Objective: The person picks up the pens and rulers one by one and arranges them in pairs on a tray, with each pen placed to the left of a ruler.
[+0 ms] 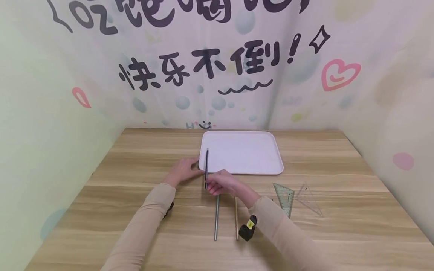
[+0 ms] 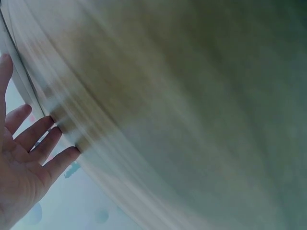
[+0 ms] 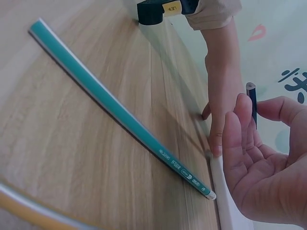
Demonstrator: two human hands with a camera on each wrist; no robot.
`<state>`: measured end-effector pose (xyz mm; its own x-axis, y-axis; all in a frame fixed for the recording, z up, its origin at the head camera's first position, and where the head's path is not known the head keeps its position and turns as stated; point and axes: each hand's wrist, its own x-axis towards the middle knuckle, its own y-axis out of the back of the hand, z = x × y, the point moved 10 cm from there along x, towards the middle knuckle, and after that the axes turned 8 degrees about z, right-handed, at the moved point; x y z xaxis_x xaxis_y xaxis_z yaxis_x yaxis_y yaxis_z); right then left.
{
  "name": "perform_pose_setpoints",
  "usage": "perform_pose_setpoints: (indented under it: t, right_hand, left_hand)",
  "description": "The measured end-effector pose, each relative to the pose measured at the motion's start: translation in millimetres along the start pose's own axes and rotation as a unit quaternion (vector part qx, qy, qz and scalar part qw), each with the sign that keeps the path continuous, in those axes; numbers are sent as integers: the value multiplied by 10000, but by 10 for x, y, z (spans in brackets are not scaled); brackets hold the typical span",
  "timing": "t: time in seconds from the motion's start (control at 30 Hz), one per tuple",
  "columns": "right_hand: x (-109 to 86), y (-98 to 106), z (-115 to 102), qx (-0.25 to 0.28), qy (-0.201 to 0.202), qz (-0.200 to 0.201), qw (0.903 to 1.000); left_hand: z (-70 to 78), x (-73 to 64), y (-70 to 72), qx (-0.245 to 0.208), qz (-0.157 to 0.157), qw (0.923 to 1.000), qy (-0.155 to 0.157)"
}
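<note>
My right hand (image 1: 224, 183) pinches a dark pencil (image 1: 206, 161) between thumb and fingers. The pencil points away from me, its far part above the left side of a white rectangular tray (image 1: 244, 152). At the tray's near left corner, my left hand (image 1: 184, 171) touches the rim with fairly straight fingers, thumb spread apart. In the left wrist view, those fingertips (image 2: 70, 152) meet the tray's edge. A green pencil (image 3: 103, 98) lies on the table below my right hand. Beside it rests a gold-yellow pencil (image 1: 236, 222), partly hidden by my right wrist in the head view.
Right of my right forearm lie a greenish set square (image 1: 285, 197) and a clear set square (image 1: 307, 199). The wooden table (image 1: 356, 226) meets a printed curtain (image 1: 162, 109) behind the tray, with pale walls on both sides.
</note>
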<state>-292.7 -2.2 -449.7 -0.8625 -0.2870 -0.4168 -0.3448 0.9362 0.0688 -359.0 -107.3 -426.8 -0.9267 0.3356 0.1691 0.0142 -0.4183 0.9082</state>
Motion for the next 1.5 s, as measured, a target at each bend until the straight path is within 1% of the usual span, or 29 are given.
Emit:
perform_pose_setpoints:
  t: [0.23, 0.43, 0.57, 0.73, 1.17, 1.43, 1.5]
  right_hand:
    - [15, 7, -3, -95, 34, 70, 9999]
    - [36, 92, 9, -255, -30, 205, 9995]
    - [72, 123, 10, -250, -50, 183, 9995]
    - [117, 140, 12, -365, -14, 189, 9992]
    - [186, 190, 42, -481, -42, 373, 9981]
    - [256, 226, 33, -579, -132, 456, 9972]
    - [277, 243, 30, -607, -147, 490, 9968]
  left_hand:
    - [12, -5, -7, -74, -3, 10000, -28]
    - [-6, -4, -12, -109, -19, 9999, 81]
    - [-24, 2, -10, -102, -17, 9998, 150]
    - [-25, 1, -8, -77, -38, 9998, 184]
    - [-25, 2, -26, -28, -45, 9999, 130]
    - [-4, 8, -9, -70, 77, 9999, 15]
    - [-7, 10, -14, -74, 55, 10000, 36]
